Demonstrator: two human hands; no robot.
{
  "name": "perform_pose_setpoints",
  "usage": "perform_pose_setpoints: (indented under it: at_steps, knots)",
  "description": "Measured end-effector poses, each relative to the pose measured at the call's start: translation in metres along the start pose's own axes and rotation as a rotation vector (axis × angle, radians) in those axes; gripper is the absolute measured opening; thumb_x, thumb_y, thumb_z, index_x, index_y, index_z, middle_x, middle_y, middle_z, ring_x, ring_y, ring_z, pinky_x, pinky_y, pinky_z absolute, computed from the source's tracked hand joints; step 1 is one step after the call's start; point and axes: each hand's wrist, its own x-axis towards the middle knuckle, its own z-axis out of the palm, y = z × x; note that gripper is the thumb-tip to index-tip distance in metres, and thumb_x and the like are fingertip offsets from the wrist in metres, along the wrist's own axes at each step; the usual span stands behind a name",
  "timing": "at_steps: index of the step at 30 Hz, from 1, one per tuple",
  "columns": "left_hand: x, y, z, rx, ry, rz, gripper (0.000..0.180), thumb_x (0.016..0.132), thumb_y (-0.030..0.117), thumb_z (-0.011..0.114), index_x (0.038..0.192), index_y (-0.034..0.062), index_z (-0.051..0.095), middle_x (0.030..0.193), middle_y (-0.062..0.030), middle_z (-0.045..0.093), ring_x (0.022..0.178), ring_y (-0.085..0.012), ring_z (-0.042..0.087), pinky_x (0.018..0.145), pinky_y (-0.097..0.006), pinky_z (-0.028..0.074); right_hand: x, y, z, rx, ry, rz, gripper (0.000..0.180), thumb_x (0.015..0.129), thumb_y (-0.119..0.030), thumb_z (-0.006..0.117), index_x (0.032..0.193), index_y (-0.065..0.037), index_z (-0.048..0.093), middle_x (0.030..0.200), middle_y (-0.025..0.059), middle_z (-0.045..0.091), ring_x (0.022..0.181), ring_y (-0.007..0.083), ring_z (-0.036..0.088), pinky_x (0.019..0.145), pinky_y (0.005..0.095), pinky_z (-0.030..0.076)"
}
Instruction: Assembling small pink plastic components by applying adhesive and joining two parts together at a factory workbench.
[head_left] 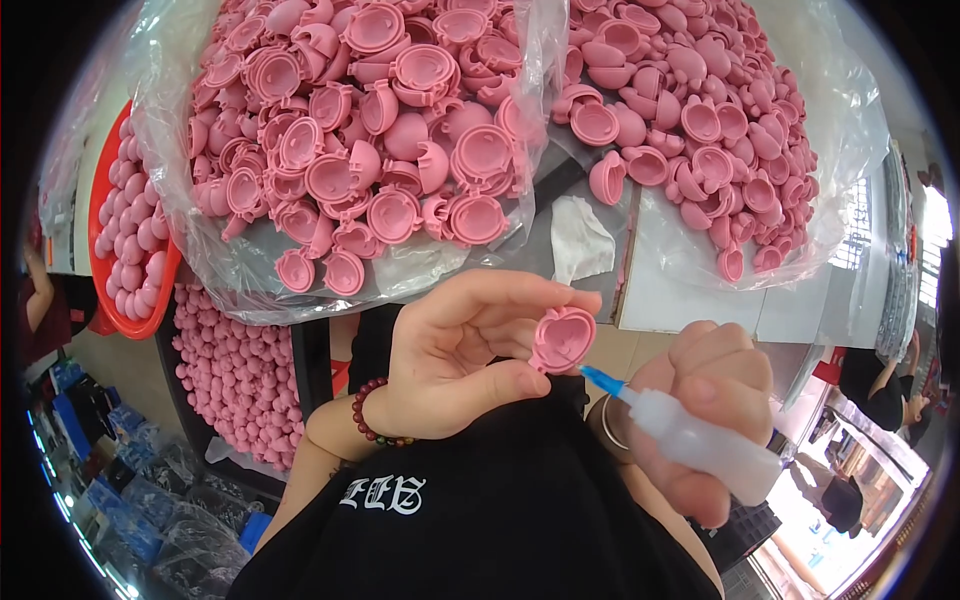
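Pinching a pink shell (563, 338) in my left hand (455, 350), my right hand (700, 400) fingers wrapped round a glue bottle (690, 440), below clear bags (400, 270) of pink shells.

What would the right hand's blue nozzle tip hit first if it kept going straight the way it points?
Most likely the pink shell piece pinched in the left hand. The right hand aims the squeeze bottle up-left, its blue tip right by the shell's lower edge; contact unclear.

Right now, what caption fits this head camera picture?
Left hand holds a pink shell; right hand aims a squeeze bottle at it.
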Motion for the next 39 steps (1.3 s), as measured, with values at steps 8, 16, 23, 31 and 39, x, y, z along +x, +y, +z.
perform_pose_setpoints:
  at_steps: [8,16,23,31,39]
  knots:
    - [0.003,0.003,0.004,0.057,0.032,-0.022,0.048,0.070,0.009,0.067,0.108,-0.0019,0.039,0.108,-0.0279,0.048,0.090,-0.0253,0.057,0.075,-0.034,0.050,0.004,-0.006,-0.002,-0.053,-0.079,0.021,0.064,0.079,-0.056,0.040,0.086,0.006,0.054,0.061,0.0041,0.039,0.047,0.0113,0.031,0.039,0.0246,0.019]
    - [0.004,0.003,0.002,0.054,0.008,-0.033,0.048,0.069,0.007,0.067,0.108,-0.0023,0.039,0.108,-0.0285,0.048,0.093,-0.0251,0.056,0.079,-0.034,0.047,0.002,0.004,-0.001,-0.067,0.059,-0.053,0.064,0.083,-0.053,0.036,0.085,0.009,0.053,0.057,0.0049,0.038,0.044,0.0112,0.029,0.036,0.0238,0.015]
    - [0.004,0.004,0.001,0.058,0.001,-0.023,0.049,0.069,0.007,0.068,0.107,-0.0021,0.039,0.108,-0.0290,0.048,0.095,-0.0246,0.055,0.079,-0.033,0.047,0.003,0.007,0.002,-0.102,0.104,-0.099,0.064,0.084,-0.052,0.033,0.084,0.009,0.054,0.056,0.0059,0.039,0.041,0.0106,0.027,0.034,0.0229,0.015]
    - [0.005,0.005,0.003,0.079,0.023,0.000,0.047,0.069,0.006,0.068,0.106,-0.0014,0.039,0.107,-0.0277,0.049,0.087,-0.0261,0.058,0.074,-0.033,0.050,0.003,0.001,-0.013,-0.202,-0.039,-0.026,0.055,0.079,-0.050,0.045,0.089,0.004,0.050,0.080,0.0079,0.056,0.050,0.0146,0.042,0.039,0.0263,0.031]
    - [0.002,0.003,-0.004,0.090,0.048,0.043,0.045,0.069,0.003,0.066,0.105,-0.0030,0.040,0.108,-0.0251,0.049,0.090,-0.0248,0.057,0.078,-0.032,0.048,-0.008,-0.006,0.001,-0.106,-0.010,0.037,0.057,0.082,-0.050,0.038,0.084,0.005,0.054,0.057,0.0037,0.038,0.045,0.0109,0.032,0.038,0.0238,0.017]
